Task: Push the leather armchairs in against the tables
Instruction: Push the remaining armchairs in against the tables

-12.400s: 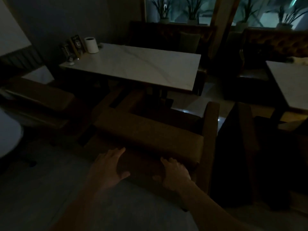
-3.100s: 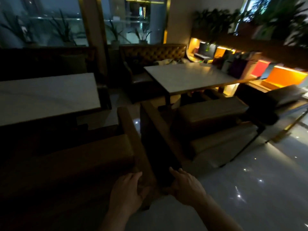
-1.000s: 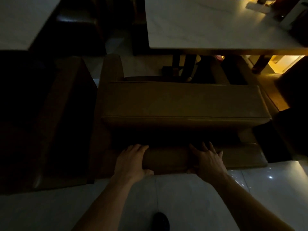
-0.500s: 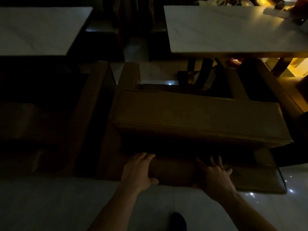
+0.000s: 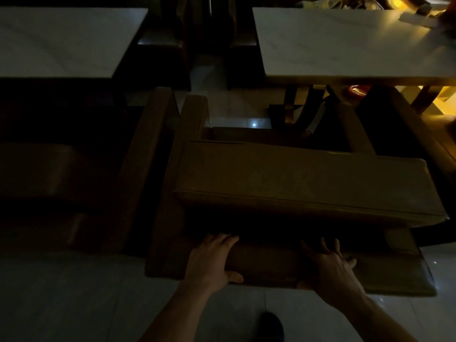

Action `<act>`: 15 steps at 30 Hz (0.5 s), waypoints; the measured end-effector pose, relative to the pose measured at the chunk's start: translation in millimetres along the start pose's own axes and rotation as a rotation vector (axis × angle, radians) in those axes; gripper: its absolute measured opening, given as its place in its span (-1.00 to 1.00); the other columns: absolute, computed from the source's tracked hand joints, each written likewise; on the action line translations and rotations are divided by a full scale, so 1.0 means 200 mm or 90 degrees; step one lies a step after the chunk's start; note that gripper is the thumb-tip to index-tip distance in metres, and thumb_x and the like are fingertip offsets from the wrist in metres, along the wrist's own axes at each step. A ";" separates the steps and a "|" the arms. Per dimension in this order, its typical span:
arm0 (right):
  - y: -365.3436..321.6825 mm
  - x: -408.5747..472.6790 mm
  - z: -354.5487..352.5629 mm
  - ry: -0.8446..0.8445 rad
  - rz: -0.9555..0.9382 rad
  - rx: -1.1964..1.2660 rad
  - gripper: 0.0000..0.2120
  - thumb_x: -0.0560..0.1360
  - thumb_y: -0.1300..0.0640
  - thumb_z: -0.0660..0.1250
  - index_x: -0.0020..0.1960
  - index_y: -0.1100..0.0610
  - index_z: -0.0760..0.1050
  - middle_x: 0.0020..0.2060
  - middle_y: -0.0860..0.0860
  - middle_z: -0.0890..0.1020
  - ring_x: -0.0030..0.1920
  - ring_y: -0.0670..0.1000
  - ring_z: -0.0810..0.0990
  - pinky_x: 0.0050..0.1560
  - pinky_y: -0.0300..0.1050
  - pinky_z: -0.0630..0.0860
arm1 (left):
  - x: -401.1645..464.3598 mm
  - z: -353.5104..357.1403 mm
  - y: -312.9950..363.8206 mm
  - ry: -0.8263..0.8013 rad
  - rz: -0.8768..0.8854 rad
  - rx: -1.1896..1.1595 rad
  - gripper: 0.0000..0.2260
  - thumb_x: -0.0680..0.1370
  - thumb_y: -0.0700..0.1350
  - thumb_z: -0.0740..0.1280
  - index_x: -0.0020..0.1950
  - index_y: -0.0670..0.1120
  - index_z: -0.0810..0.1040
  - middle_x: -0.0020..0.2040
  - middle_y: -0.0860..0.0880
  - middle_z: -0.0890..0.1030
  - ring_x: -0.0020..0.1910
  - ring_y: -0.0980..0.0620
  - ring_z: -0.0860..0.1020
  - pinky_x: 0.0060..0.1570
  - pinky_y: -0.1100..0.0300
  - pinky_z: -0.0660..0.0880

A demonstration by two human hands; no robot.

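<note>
At the floor's near edge a dark shoe (image 5: 272,325) shows between the forearms. Just beyond it both hands grip the low back rail of the armchair (image 5: 296,186) — left hand (image 5: 212,259) wrapped over the rail with thumb under, right hand (image 5: 330,265) clasping it with fingers spread. Its armrests point toward the right table (image 5: 345,45), whose near edge overhangs only the armrest tips; bare floor shows past the seat front. A second armchair (image 5: 138,169) stands just beside, facing the left table (image 5: 61,40). The push looks under way — next likely comes a steady, even shove, keeping the chair square to the table's base.
</note>
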State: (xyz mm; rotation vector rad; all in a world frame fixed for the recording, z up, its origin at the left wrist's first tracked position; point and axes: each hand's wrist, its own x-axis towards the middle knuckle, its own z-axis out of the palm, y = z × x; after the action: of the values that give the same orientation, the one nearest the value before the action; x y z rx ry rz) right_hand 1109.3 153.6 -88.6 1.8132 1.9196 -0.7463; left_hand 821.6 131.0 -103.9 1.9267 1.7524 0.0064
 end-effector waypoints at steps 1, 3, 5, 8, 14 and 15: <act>-0.01 0.00 -0.01 0.000 0.000 -0.001 -0.01 0.43 -0.20 0.46 0.59 -0.22 -0.16 0.60 0.12 -0.15 0.53 0.36 -0.29 0.40 0.58 -0.08 | 0.01 -0.01 0.00 -0.002 0.001 0.003 -0.13 0.32 0.31 0.47 0.53 0.22 0.14 0.52 0.17 0.22 0.47 0.02 0.19 0.33 0.00 0.29; -0.02 0.01 -0.01 0.005 0.000 0.001 -0.02 0.43 -0.18 0.46 0.59 -0.23 -0.15 0.60 0.12 -0.14 0.53 0.37 -0.28 0.40 0.60 -0.06 | 0.02 -0.03 0.00 0.001 0.007 0.011 -0.14 0.32 0.29 0.48 0.53 0.22 0.15 0.52 0.17 0.23 0.46 0.02 0.21 0.32 0.03 0.28; -0.03 0.04 -0.02 0.015 0.000 0.007 -0.03 0.43 -0.17 0.46 0.59 -0.23 -0.14 0.60 0.12 -0.13 0.53 0.38 -0.28 0.39 0.61 -0.06 | 0.04 -0.05 0.00 0.002 0.007 0.010 -0.14 0.32 0.28 0.49 0.53 0.21 0.16 0.52 0.16 0.23 0.46 0.03 0.22 0.32 0.02 0.29; -0.04 0.07 -0.04 0.022 -0.005 0.003 -0.05 0.45 -0.15 0.45 0.59 -0.21 -0.13 0.60 0.14 -0.11 0.53 0.39 -0.28 0.38 0.62 -0.06 | 0.08 -0.07 -0.02 -0.004 0.003 0.011 -0.13 0.33 0.28 0.49 0.53 0.20 0.16 0.51 0.15 0.24 0.46 0.02 0.22 0.31 0.01 0.30; -0.04 0.17 -0.07 0.046 -0.016 -0.004 -0.01 0.41 -0.21 0.46 0.59 -0.20 -0.13 0.60 0.16 -0.07 0.53 0.38 -0.27 0.38 0.61 -0.04 | 0.17 -0.09 -0.04 0.017 -0.006 0.001 -0.14 0.31 0.29 0.50 0.52 0.20 0.19 0.49 0.14 0.28 0.43 0.00 0.25 0.29 0.00 0.35; -0.04 0.18 -0.08 0.049 -0.017 -0.005 0.00 0.40 -0.23 0.47 0.59 -0.20 -0.13 0.60 0.15 -0.07 0.53 0.37 -0.27 0.38 0.61 -0.03 | 0.18 -0.09 -0.03 0.016 -0.010 0.002 -0.14 0.31 0.29 0.50 0.52 0.19 0.19 0.49 0.14 0.27 0.43 -0.01 0.25 0.30 -0.01 0.34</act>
State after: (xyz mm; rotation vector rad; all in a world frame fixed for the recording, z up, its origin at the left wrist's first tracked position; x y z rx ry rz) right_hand 1100.4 191.3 -97.9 1.8398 1.9960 -0.6859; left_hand 814.5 172.3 -102.7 1.9230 1.7842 0.0216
